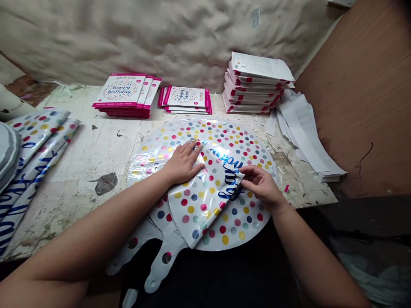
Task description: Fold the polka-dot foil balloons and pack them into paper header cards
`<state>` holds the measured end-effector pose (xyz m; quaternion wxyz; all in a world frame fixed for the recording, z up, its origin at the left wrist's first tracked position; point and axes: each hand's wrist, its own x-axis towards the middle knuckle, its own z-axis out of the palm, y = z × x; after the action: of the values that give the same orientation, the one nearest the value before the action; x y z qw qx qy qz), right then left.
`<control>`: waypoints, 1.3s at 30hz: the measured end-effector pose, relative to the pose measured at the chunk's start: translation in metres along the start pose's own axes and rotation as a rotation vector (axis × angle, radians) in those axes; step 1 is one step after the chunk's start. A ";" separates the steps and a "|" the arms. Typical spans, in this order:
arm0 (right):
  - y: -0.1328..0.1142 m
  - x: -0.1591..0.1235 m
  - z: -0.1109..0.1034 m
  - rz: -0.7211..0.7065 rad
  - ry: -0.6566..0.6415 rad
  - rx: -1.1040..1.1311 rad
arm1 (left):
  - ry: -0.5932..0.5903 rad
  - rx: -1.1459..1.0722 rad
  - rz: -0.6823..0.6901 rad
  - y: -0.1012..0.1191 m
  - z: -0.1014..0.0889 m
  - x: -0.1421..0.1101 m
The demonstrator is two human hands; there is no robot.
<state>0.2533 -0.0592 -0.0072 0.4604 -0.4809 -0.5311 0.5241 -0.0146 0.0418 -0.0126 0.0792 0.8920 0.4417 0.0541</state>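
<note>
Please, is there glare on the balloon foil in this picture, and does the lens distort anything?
Head view: pale glare lies on the foil balloon, mostly its left side; wide-angle stretching makes the left forearm look oversized toward the bottom edge.

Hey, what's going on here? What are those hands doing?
A person's left hand is pressing flat on a polka-dot foil balloon, which is folded over on itself. The right hand is pinching the folded edge near the blue lettering. The balloon lies on a worn, paint-stained table. Stacks of pink-edged happy birthday packets sit behind it, and more foil balloons lie to the left.
</note>
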 end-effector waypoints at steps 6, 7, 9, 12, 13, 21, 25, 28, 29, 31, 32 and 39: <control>0.006 0.002 0.004 -0.007 -0.014 0.004 | -0.032 0.017 -0.005 0.001 0.000 0.001; 0.008 0.003 0.006 -0.018 -0.002 -0.029 | -0.044 0.019 -0.009 0.001 0.000 0.002; 0.009 0.004 0.013 -0.062 0.078 -0.157 | -0.069 0.027 -0.015 0.002 0.000 0.003; 0.005 0.003 0.022 -0.231 0.235 -0.491 | -0.081 0.045 -0.020 0.002 0.000 0.003; 0.003 0.002 0.024 -0.304 0.263 -0.600 | -0.079 0.050 -0.020 0.002 0.000 0.004; 0.006 -0.006 0.009 -0.460 0.301 -1.187 | -0.077 0.058 -0.032 0.001 0.001 0.004; -0.008 -0.017 0.021 -0.396 0.305 -1.349 | -0.057 0.045 -0.041 0.003 0.004 0.003; -0.019 -0.031 0.044 -0.569 -0.026 -1.245 | -0.054 0.026 -0.039 0.004 0.003 0.001; -0.020 -0.035 0.051 -0.599 -0.208 -1.204 | -0.056 0.003 -0.030 0.003 0.001 0.002; -0.015 -0.042 0.062 -0.552 -0.510 -1.146 | -0.008 -0.082 -0.064 -0.002 -0.008 0.006; -0.011 -0.044 0.065 -0.502 -0.590 -1.125 | 0.044 -0.132 -0.130 -0.006 -0.015 0.011; -0.002 -0.043 0.066 -0.334 -0.687 -1.037 | 0.065 -0.267 -0.556 -0.038 -0.048 0.066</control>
<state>0.1922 -0.1093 -0.0060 0.0473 -0.3564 -0.9004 0.2448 -0.0128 0.1213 0.0288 0.1932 0.7166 0.6600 0.1164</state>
